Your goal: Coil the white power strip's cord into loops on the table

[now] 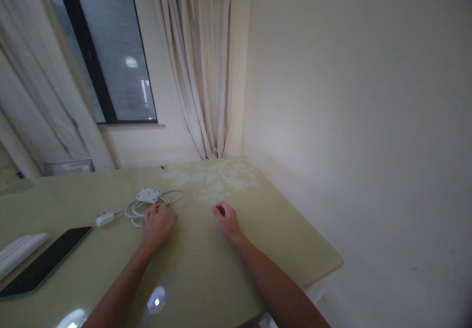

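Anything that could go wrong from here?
1. The looped white cable overlaps itself beside the left hand; a pull could tangle it.
2. The white block sits at those loops, so tugging might drag it.
3. The plug lies near the dark flat slab; if swung, it might knock or scratch it.

Here we are at head height, looking forward and down, close over the table (206, 274), facing the window (114, 38); the dark upper-right corner is perhaps blurred.
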The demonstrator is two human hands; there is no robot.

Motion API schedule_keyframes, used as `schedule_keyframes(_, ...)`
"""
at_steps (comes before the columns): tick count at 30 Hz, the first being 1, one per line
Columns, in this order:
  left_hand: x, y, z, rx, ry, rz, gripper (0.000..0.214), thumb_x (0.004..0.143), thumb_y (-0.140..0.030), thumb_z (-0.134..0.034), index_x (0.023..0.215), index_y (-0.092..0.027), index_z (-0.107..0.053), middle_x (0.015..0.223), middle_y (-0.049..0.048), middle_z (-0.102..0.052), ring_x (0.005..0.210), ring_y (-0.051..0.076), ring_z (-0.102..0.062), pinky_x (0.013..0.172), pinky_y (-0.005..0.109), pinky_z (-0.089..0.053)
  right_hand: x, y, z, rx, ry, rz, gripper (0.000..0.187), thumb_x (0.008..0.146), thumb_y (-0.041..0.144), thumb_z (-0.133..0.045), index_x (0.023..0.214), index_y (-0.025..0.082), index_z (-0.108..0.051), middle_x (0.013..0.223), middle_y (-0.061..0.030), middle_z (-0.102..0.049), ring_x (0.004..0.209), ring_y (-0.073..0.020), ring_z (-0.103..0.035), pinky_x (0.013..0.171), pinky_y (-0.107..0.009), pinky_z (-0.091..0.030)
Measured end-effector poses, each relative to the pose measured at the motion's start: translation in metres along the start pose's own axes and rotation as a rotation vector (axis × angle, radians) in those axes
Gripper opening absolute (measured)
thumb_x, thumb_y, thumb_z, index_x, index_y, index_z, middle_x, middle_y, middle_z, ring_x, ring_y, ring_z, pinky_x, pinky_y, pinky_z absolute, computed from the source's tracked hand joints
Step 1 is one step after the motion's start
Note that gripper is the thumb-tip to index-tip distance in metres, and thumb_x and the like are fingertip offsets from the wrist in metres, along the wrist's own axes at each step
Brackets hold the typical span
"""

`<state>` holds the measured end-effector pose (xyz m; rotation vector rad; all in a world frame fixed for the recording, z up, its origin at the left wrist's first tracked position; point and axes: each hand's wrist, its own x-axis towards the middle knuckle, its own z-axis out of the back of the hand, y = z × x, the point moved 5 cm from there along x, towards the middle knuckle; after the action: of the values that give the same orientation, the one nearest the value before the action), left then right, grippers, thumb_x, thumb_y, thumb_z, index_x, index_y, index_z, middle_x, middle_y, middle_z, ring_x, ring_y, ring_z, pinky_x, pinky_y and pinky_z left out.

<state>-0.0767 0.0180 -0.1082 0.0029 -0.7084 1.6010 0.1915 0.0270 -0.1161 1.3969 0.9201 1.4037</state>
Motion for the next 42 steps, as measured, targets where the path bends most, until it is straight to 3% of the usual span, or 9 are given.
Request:
schedule_keyframes(2,0.005,0.022,-0.002,0.137,-0.080,0.073,0.055,0.088,-0.054,-0.053,0.123,-0.014,-0.068,0.139,0.0299,-0.063,0.130,0.049,-0.058,0.108,0.067,-0.042,-0.003,0.000,-0.001,-0.019,0.021,0.007,0.022,0.085,0.040,-0.067,0.073,0.021,-0.065,0.067,0.0016,-0.060,0.063,-0.0142,-0.051,0.063,-0.025,-0.038)
schedule_keyframes(5,0.010,0.052,-0.008,0.186,-0.098,0.087,0.043,0.086,-0.061,-0.059,0.103,-0.022,-0.069,0.121,0.0213,-0.073,0.121,0.048,-0.064,0.116,0.071,-0.033,0.000,-0.003,0.001,-0.066,0.023,0.023,0.020,0.087,0.037,-0.064,0.076,0.021,-0.066,0.070,0.0009,-0.062,0.065,-0.0140,-0.052,0.064,-0.025,-0.038)
schedule_keyframes(9,0.014,0.065,-0.005,0.182,-0.117,0.044,0.036,0.080,-0.063,-0.067,0.082,-0.027,-0.064,0.097,0.0136,-0.074,0.103,0.044,-0.067,0.106,0.068,-0.044,0.011,-0.010,0.004,-0.132,0.003,0.024,0.018,0.088,0.033,-0.064,0.075,0.021,-0.066,0.069,0.0012,-0.061,0.065,-0.0138,-0.052,0.065,-0.025,-0.038)
schedule_keyframes(15,0.015,0.037,0.011,0.160,-0.043,-0.028,0.035,0.096,-0.052,-0.042,0.073,-0.026,-0.047,0.086,0.0154,-0.071,0.083,0.034,-0.069,0.090,0.052,-0.053,0.015,-0.013,0.002,-0.130,0.003,0.015,0.018,0.088,0.032,-0.064,0.075,0.021,-0.067,0.069,0.0007,-0.063,0.064,-0.0144,-0.053,0.064,-0.025,-0.039)
schedule_keyframes(22,0.048,0.031,0.071,-0.308,-0.301,0.375,0.039,0.096,-0.055,-0.046,0.069,-0.026,-0.049,0.065,0.0079,-0.060,0.060,0.027,-0.059,0.058,0.035,-0.044,0.007,-0.009,-0.006,-0.208,0.098,0.068,0.016,0.088,0.031,-0.064,0.075,0.021,-0.066,0.069,0.0012,-0.060,0.064,-0.0138,-0.051,0.066,-0.026,-0.037)
schedule_keyframes(27,0.072,0.013,0.087,-0.857,-0.389,0.514,0.035,0.097,-0.052,-0.048,0.080,-0.022,-0.052,0.069,0.0000,-0.059,0.049,0.015,-0.056,0.046,0.026,-0.044,0.010,-0.011,-0.004,-0.215,0.116,0.060,0.016,0.087,0.031,-0.064,0.076,0.021,-0.067,0.069,0.0010,-0.060,0.063,-0.0141,-0.050,0.065,-0.026,-0.036)
schedule_keyframes(35,0.072,-0.052,0.104,-1.217,-0.229,0.423,0.040,0.088,-0.055,-0.071,0.082,-0.019,-0.057,0.068,-0.0041,-0.056,0.051,0.009,-0.051,0.047,0.019,-0.050,0.009,0.003,0.000,-0.070,0.061,0.044,0.047,0.095,0.065,-0.061,0.090,0.021,-0.075,0.088,-0.0063,-0.069,0.081,-0.0194,-0.061,0.074,-0.030,-0.044)
schedule_keyframes(39,0.063,-0.079,0.112,-1.379,-0.139,0.294,0.055,0.074,-0.065,-0.085,0.080,-0.018,-0.057,0.067,-0.0072,-0.055,0.043,0.003,-0.041,0.046,0.017,-0.049,0.037,0.038,-0.033,0.245,0.186,-0.078,0.076,0.086,0.088,-0.056,0.120,0.022,-0.072,0.116,-0.0115,-0.074,0.102,-0.0237,-0.070,0.088,-0.035,-0.051)
schedule_keyframes(42,0.058,-0.091,0.116,-1.444,-0.111,0.192,0.064,0.066,-0.070,-0.090,0.080,-0.017,-0.057,0.069,-0.0075,-0.057,0.041,0.001,-0.040,0.045,0.016,-0.046,0.062,0.077,-0.065,0.430,0.290,-0.094,0.067,0.081,0.078,-0.073,0.120,0.023,-0.067,0.114,-0.0081,-0.077,0.099,-0.0221,-0.073,0.088,-0.035,-0.053)
